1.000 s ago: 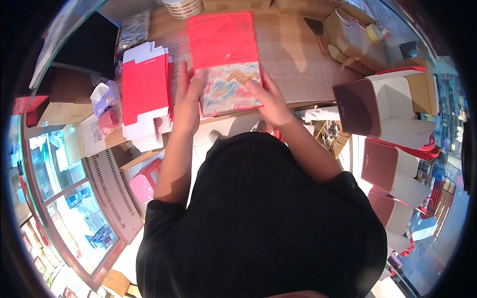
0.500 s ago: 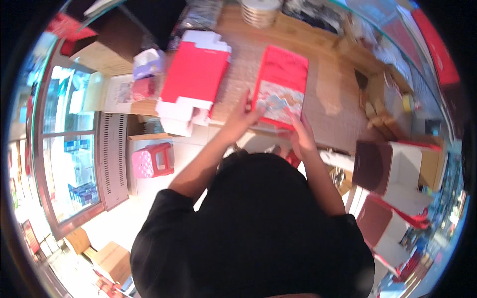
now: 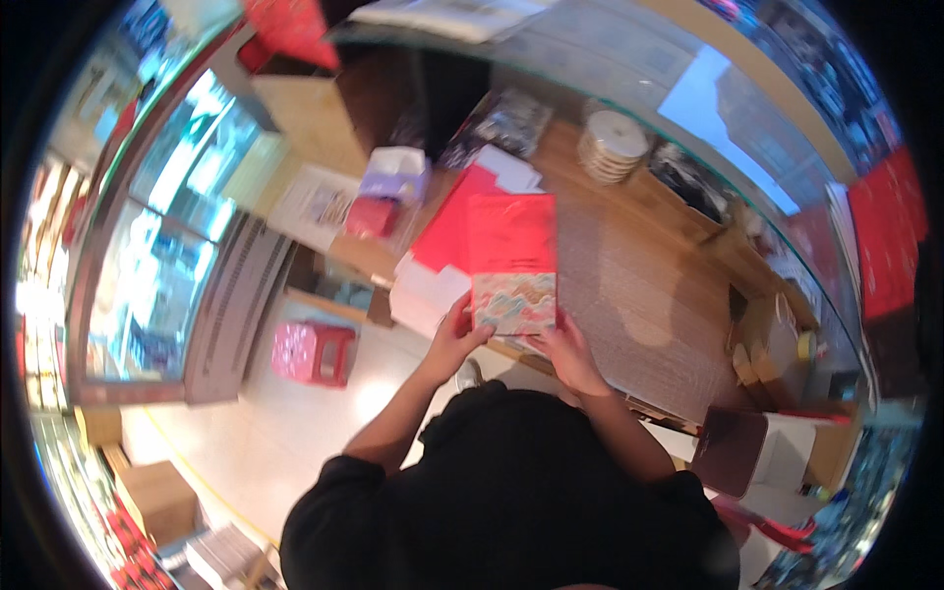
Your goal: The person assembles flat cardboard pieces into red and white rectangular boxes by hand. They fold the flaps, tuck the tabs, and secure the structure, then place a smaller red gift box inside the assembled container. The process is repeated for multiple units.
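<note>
A red flat box [image 3: 512, 234] with a wave-patterned lower half is held up in front of me. My left hand [image 3: 456, 340] grips its lower left corner, thumb on the front. At the lower right corner, my right hand [image 3: 570, 354] is closed on the edge. The fingers behind the box are hidden. Just beyond it, red-and-white unfolded cartons [image 3: 433, 288] lie on the wooden table [image 3: 649, 305], partly covered by the box.
A purple-and-white tissue box [image 3: 395, 177] and a small red box [image 3: 371, 217] stand left of the cartons. Stacked ribbon-like rolls [image 3: 612, 147] are at the back. A pink stool [image 3: 313, 354] stands on the floor at left. Brown-and-white open boxes [image 3: 730, 452] are at right.
The view has turned, shifting the surroundings. The red box, held in both hands, has gone from the bare tabletop to in front of the red cartons and now appears more upright in the picture.
</note>
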Tool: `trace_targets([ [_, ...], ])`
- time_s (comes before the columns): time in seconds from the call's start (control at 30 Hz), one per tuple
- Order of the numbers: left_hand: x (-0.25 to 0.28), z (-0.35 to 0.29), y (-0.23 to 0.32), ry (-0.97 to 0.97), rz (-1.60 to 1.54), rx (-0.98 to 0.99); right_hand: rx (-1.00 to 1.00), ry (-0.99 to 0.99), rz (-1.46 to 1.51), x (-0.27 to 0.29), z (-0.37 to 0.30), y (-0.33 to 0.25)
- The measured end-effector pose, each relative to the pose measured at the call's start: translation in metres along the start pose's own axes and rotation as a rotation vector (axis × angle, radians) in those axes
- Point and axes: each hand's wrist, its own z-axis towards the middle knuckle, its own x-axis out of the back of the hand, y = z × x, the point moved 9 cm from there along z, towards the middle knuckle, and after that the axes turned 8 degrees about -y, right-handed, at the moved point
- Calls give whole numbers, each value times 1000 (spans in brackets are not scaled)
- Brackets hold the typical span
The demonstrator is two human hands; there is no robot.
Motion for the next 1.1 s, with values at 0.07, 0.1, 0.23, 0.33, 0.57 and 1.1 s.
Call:
trace_targets([
  [0.07, 10, -3, 10, 18, 12, -34, -24, -4, 90, -11, 14, 8],
  [0.1, 16, -6, 8, 27, 5, -5, -38, 1, 97, -17, 15, 12],
  [0.23, 45, -22, -9, 162, -71, 36, -94, -2, 101, -36, 30, 31],
  [0.33, 65, -30, -17, 177, -90, 103, -125, -32, 56, -49, 41, 39],
  [0.57, 94, -30, -8, 159, -62, 132, -147, -53, -32, -64, 61, 45],
  [1.1, 267, -50, 21, 797, -364, -153, -244, 177, -232, -34, 57, 47],
])
